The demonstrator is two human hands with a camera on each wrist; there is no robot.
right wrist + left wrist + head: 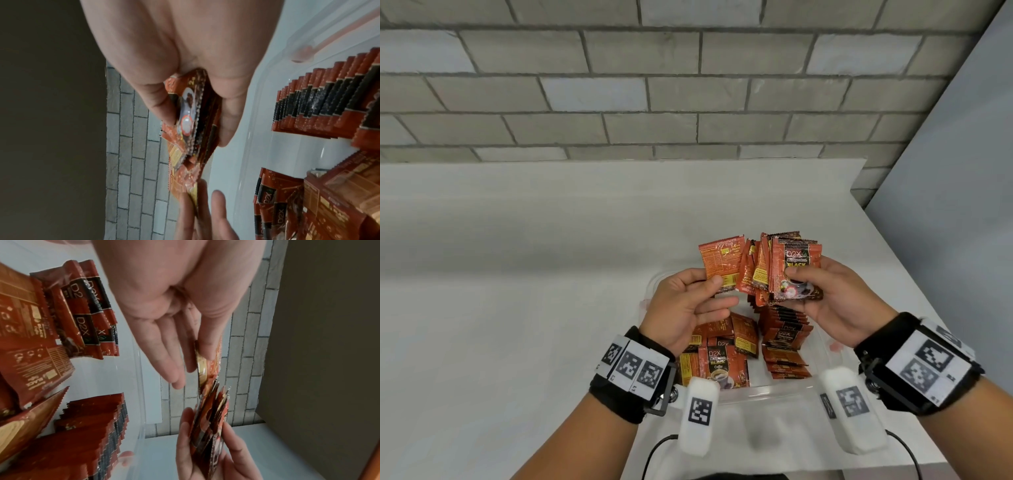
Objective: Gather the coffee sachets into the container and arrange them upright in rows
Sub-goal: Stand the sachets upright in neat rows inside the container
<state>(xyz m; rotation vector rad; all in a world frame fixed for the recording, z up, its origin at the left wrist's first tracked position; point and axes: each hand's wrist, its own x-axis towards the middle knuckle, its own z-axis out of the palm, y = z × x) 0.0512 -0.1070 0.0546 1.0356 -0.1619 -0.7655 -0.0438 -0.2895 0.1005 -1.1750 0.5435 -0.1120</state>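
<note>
Above the clear plastic container [774, 391], my left hand [703, 293] pinches a single red coffee sachet [720, 263] between thumb and fingers, its printed back facing me. My right hand [822, 294] grips a thick stack of sachets [787, 270], thumb on the front one. The single sachet [202, 368] sits just left of the stack [211, 418], its edge close to it. Inside the container, a row of upright sachets [786, 337] stands on the right. Loose sachets [722, 356] lie flat and overlapping on the left.
The container stands near the front right of a white table [517, 274]. A grey brick wall [688, 85] runs behind it and a plain wall panel [945, 171] closes the right side. Black cables [654, 452] hang by my wrists.
</note>
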